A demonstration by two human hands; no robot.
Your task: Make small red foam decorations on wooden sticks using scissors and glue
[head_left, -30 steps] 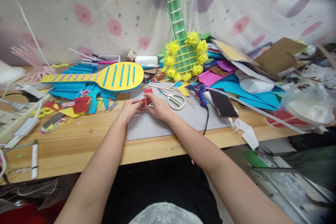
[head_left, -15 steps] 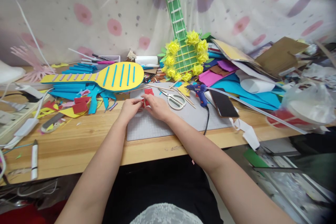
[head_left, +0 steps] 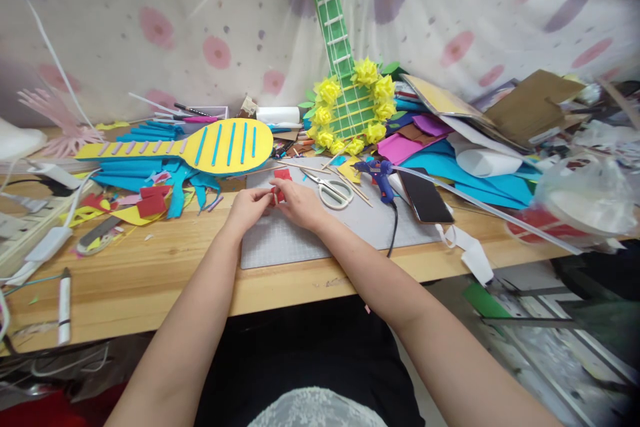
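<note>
Both hands meet over the grey cutting mat (head_left: 280, 243). My left hand (head_left: 249, 209) is closed, its fingertips pinching a small red paper piece (head_left: 278, 197). From the other side, my right hand (head_left: 301, 205) grips that same piece, thumb and fingers drawn together. Fingers partly cover the paper, so its exact shape is hidden. Another bit of red paper (head_left: 283, 174) shows just beyond the fingertips. Scissors (head_left: 336, 195) with pale handles lie to the right of my right hand, beside thin wooden sticks (head_left: 361, 192).
A blue glue gun (head_left: 381, 180) and a black phone (head_left: 425, 197) lie right of the scissors. Behind are a yellow paper guitar shape (head_left: 230, 147) and a green one with yellow flowers (head_left: 350, 110). Paper scraps (head_left: 150, 203) and a power strip (head_left: 25, 233) occupy the left.
Hardly anything differs. Both hands keep hold of the red paper in the same spot, and the whole view has shifted very slightly.
</note>
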